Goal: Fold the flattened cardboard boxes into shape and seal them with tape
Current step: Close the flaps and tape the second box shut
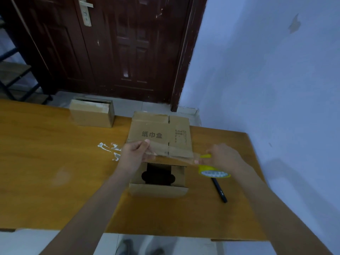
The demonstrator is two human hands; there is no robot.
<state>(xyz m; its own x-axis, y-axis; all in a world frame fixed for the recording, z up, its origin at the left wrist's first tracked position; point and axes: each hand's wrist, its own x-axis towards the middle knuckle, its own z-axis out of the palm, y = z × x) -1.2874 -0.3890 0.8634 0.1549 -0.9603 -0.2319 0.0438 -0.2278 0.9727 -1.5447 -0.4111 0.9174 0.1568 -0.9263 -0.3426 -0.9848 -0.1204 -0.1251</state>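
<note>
Tape (173, 155) stretched taut above the box (159, 179) mid-bench: left hand (134, 155) fingers pinch the free end, right hand (223, 158) grips the roll (213, 171) just right of the box, likely lining up the strip for its open flaps.

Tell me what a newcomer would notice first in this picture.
First, the two hands: the left hand pinches the free end of a clear tape strip stretched across to the yellow tape roll held by the right hand. Just below sits the open cardboard box with a printed flap, mid-table. A black pen lies right of it, and another box stands at the far edge.
</note>
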